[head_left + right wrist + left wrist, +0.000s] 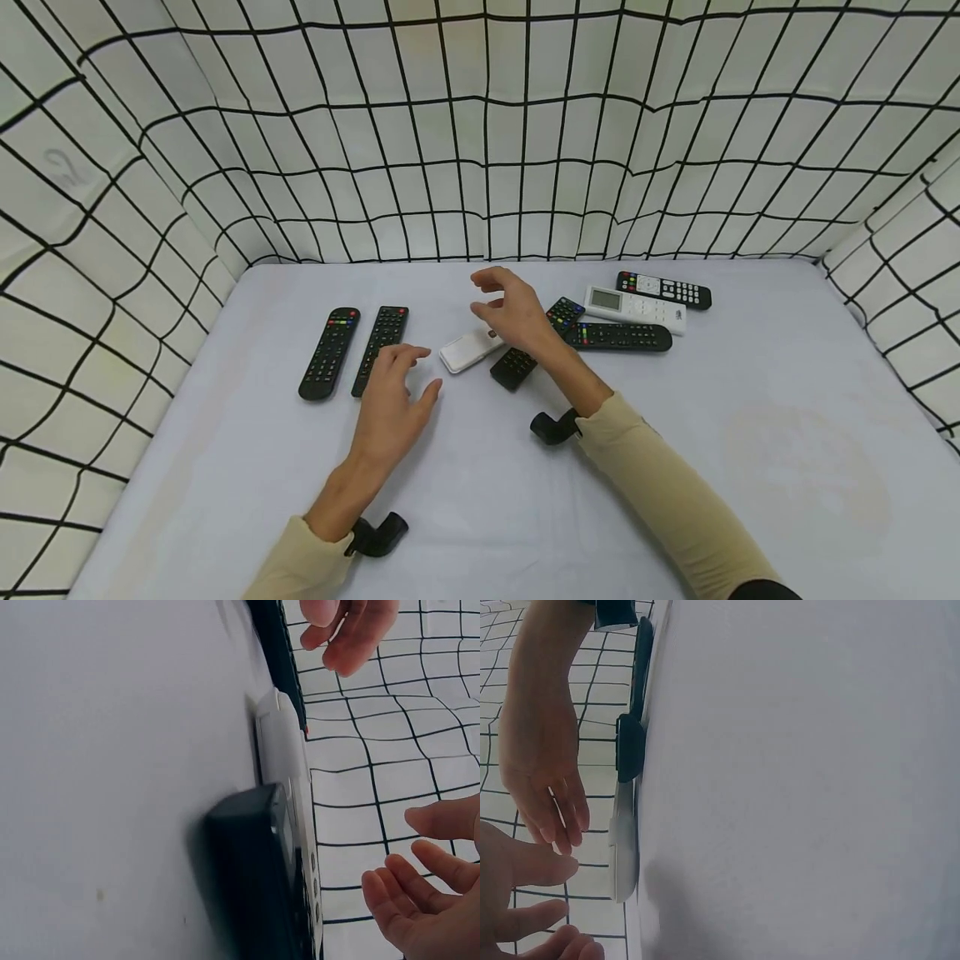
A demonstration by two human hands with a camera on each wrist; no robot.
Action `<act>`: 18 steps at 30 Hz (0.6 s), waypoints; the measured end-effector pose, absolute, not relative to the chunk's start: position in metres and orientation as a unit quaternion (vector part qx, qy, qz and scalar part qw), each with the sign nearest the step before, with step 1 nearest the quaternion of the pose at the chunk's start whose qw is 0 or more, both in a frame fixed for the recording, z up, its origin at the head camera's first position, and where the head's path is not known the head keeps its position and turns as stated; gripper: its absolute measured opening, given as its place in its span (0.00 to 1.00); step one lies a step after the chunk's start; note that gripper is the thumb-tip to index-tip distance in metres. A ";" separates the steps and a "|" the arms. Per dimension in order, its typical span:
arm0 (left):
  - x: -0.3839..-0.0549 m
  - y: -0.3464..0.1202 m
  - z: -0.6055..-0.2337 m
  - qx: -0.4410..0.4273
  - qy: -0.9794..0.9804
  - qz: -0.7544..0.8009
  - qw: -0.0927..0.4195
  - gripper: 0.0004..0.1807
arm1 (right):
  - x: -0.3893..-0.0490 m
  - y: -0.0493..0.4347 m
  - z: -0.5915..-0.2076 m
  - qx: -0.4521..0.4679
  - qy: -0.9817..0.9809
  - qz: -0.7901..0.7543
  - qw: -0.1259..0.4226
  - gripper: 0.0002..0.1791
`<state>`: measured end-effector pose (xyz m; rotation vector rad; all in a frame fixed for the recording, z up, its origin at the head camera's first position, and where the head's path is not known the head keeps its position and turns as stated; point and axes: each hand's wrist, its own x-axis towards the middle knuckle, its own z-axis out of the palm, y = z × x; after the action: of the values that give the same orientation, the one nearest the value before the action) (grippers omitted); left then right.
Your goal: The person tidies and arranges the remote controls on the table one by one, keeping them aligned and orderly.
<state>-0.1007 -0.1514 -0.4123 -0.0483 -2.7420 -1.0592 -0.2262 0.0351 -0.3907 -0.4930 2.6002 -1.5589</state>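
Observation:
My left hand [386, 421] hovers with spread, slightly bent fingers near the lower end of a black remote control [385, 327], overlapping it in the head view. Further left lies another black remote [328, 354], nearly parallel. My right hand [516, 312], fingers loosely bent and holding nothing, hangs over the far end of a white remote [467, 351], partly hiding it. Beneath the right wrist lies a slanted black remote [513, 370], its middle covered by the hand. In the right wrist view, the right thumb and fingers [420, 889] stand apart above the remotes.
Right of the hands lie a black remote [624, 337], a white remote with a small display [637, 310] and a black remote with pale keys [663, 289], close together. A white cloth [480, 500] covers the table. Black netting [487, 133] encloses its back and sides.

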 end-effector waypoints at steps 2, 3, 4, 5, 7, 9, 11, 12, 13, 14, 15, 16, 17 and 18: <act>-0.103 -0.149 -0.413 -0.013 -0.928 -0.362 0.091 0.25 | -0.227 0.039 -0.391 -0.156 0.848 -0.505 0.028 0.24; -0.104 -0.148 -0.412 -0.011 -0.927 -0.365 0.087 0.25 | -0.227 0.041 -0.391 -0.153 0.850 -0.504 0.026 0.24; -0.106 -0.147 -0.413 -0.008 -0.926 -0.367 0.083 0.26 | -0.227 0.043 -0.391 -0.151 0.850 -0.503 0.025 0.24; -0.107 -0.146 -0.413 -0.006 -0.926 -0.370 0.079 0.26 | -0.227 0.045 -0.391 -0.149 0.851 -0.503 0.024 0.24; -0.110 -0.143 -0.414 -0.003 -0.925 -0.374 0.072 0.27 | -0.228 0.049 -0.392 -0.145 0.853 -0.501 0.024 0.23; -0.112 -0.141 -0.415 -0.001 -0.925 -0.375 0.063 0.27 | -0.228 0.053 -0.393 -0.143 0.856 -0.496 0.024 0.23; -0.114 -0.138 -0.416 0.001 -0.925 -0.375 0.055 0.28 | -0.229 0.056 -0.394 -0.142 0.860 -0.491 0.023 0.23; -0.115 -0.138 -0.416 0.002 -0.926 -0.374 0.052 0.28 | -0.229 0.058 -0.395 -0.141 0.861 -0.488 0.024 0.23; -0.116 -0.137 -0.416 0.004 -0.926 -0.374 0.050 0.28 | -0.229 0.060 -0.395 -0.140 0.862 -0.486 0.025 0.23; -0.116 -0.136 -0.416 0.005 -0.926 -0.374 0.049 0.29 | -0.229 0.061 -0.395 -0.139 0.863 -0.485 0.026 0.23; -0.117 -0.135 -0.416 0.005 -0.927 -0.373 0.049 0.29 | -0.229 0.063 -0.395 -0.137 0.864 -0.484 0.027 0.23; -0.117 -0.134 -0.416 0.005 -0.927 -0.372 0.049 0.29 | -0.229 0.064 -0.396 -0.135 0.864 -0.484 0.029 0.23; -0.118 -0.134 -0.415 0.005 -0.927 -0.371 0.050 0.30 | -0.229 0.066 -0.396 -0.133 0.865 -0.483 0.031 0.23; -0.118 -0.133 -0.415 0.004 -0.928 -0.369 0.051 0.30 | -0.228 0.067 -0.396 -0.131 0.865 -0.482 0.033 0.23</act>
<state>-0.1181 -0.1327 -0.4152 0.0123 -2.8242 -1.1239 -0.2283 0.0673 -0.3964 -0.4030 2.6633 -1.4845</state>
